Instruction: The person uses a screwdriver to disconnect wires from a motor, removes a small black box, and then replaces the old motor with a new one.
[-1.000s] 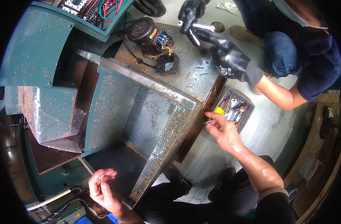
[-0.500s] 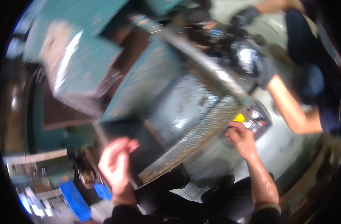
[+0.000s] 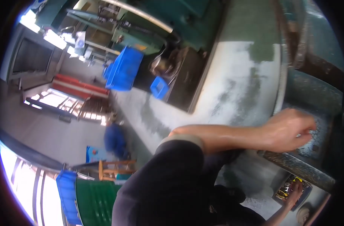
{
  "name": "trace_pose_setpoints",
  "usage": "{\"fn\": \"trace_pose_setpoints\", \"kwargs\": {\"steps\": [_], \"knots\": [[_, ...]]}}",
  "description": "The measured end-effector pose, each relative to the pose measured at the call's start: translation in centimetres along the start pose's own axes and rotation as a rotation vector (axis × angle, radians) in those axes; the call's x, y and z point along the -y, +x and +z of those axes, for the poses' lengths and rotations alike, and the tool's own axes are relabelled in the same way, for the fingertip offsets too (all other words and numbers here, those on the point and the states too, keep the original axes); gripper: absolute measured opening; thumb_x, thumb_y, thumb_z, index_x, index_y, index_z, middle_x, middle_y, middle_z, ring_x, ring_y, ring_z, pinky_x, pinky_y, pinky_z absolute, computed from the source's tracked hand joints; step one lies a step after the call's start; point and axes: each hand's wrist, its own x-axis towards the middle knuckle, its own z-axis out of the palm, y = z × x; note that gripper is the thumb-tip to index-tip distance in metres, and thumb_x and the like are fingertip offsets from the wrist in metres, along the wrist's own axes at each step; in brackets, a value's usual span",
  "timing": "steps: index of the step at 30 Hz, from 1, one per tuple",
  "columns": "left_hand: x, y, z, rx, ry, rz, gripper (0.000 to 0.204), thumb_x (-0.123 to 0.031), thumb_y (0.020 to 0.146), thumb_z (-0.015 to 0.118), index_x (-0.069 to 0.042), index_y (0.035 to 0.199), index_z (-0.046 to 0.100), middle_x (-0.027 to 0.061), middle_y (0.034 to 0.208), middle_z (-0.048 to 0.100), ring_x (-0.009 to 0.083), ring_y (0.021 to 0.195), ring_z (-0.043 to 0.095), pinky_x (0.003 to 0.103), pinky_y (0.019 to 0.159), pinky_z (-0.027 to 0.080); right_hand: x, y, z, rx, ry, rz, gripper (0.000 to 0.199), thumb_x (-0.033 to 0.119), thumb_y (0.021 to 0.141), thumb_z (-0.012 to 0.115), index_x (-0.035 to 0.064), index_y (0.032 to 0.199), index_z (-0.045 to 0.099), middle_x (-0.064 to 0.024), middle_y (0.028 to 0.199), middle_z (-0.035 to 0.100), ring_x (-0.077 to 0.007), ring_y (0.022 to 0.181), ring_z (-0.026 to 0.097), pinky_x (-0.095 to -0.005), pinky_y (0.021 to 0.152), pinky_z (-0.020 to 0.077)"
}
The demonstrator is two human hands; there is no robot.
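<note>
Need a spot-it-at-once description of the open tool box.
Find the large metal frame at the picture's right side, partly hidden behind the left hand. Just below its long rough edge, a small dark tool box sits on the pale floor, the bare right hand at it. Unlike its neighbours, it holds jumbled small items, some bright yellow.

The left forearm (image 3: 232, 138) points toward 3 o'clock, the left hand (image 3: 286, 131) loosely curled. The right hand (image 3: 294, 193) lies at 4 o'clock, its forearm (image 3: 279, 216) angled toward 1 o'clock.
</note>
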Motion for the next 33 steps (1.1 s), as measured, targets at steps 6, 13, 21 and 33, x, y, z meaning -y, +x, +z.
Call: {"fn": "trace_pose_setpoints", "kwargs": {"steps": [6,13,21,33], "knots": [[0.7,0.4,-1.1,-0.048,0.11,-0.008,0.015,-0.013,0.076,0.066,-0.001,0.084,0.065,0.0178,0.076,0.066,0.0374,0.075,0.065,0.045,0.07,0.053,1.3,-0.1,1.5,-0.011,0.017,0.196,0.028,0.021,0.094,0.053,0.0055,0.117,0.058,-0.0048,0.099,0.06,-0.0142,0.092,0.058,-0.031,0.08,0.049],[1.1,0.4,-2.2,0.056,-0.039,-0.272,0.028,-0.007,0.091,0.06,0.003,0.117,0.06,0.0104,0.101,0.068,0.014,0.094,0.063,0.026,0.087,0.048,8.0,-2.8,6.1,0.016,-0.089,0.014,0.024,0.017,0.094,0.053,-0.003,0.104,0.063,-0.011,0.086,0.067,-0.0155,0.069,0.062,-0.0276,0.06,0.0482],[-0.6,-0.3,-0.6,0.007,-0.095,-0.167,0.025,-0.008,0.094,0.057,0.004,0.115,0.059,0.0135,0.099,0.068,0.018,0.09,0.065,0.03,0.085,0.05,6.2,-5.3,2.4,-0.119,0.124,-0.012,0.026,0.018,0.093,0.06,-0.0024,0.11,0.063,-0.0036,0.082,0.065,-0.0097,0.073,0.058,-0.0252,0.068,0.0482],[0.3,-0.9,-1.2,0.041,-0.056,-0.091,0.03,-0.018,0.096,0.056,0.004,0.117,0.058,0.0151,0.102,0.067,0.019,0.089,0.064,0.029,0.082,0.049,8.5,-7.2,3.5,-0.142,0.115,-0.08,0.032,0.017,0.091,0.06,-0.0032,0.115,0.061,-0.0092,0.09,0.068,-0.0138,0.085,0.062,-0.0285,0.079,0.0498]]}}
